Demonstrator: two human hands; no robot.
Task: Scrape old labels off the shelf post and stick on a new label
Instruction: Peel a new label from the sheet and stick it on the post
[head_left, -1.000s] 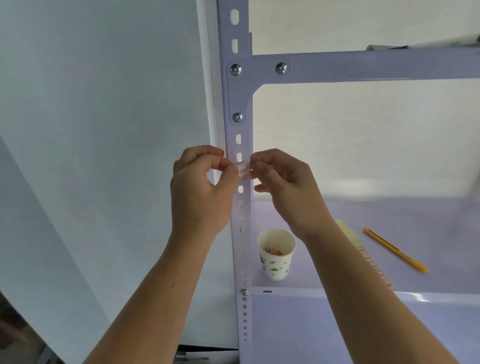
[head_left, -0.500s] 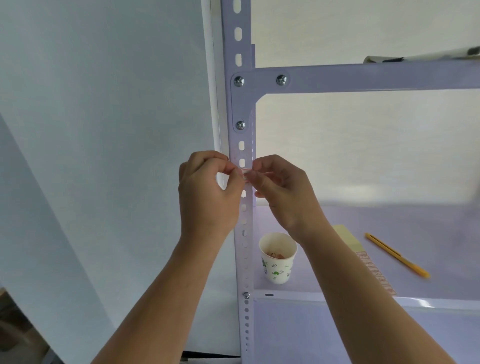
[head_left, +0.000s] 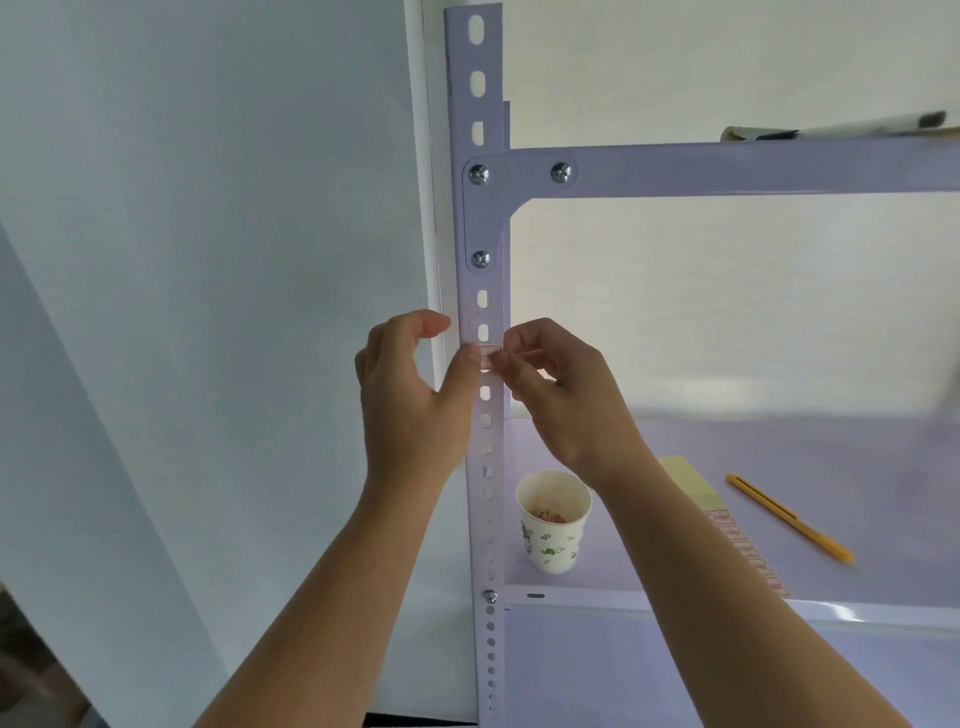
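A white perforated shelf post (head_left: 480, 218) runs up the middle of the view. A small white label with red print (head_left: 489, 358) lies across the post at hand height. My left hand (head_left: 410, 400) presses its thumb on the label's left end, the other fingers curled apart from it. My right hand (head_left: 561, 389) pinches the label's right end with thumb and forefinger. Much of the label is hidden under the fingertips.
On the lower shelf (head_left: 779, 447) stand a paper cup (head_left: 553, 519) holding scraps, a yellow sticky-note pad (head_left: 691, 478), a strip of red-printed labels (head_left: 748, 551) and a yellow knife (head_left: 789, 517). An upper shelf beam (head_left: 727, 169) crosses above. A white wall fills the left.
Both hands stay at the same spot on the post with the label. The left fingers have opened away from the thumb, and the label shows flatter on the post.
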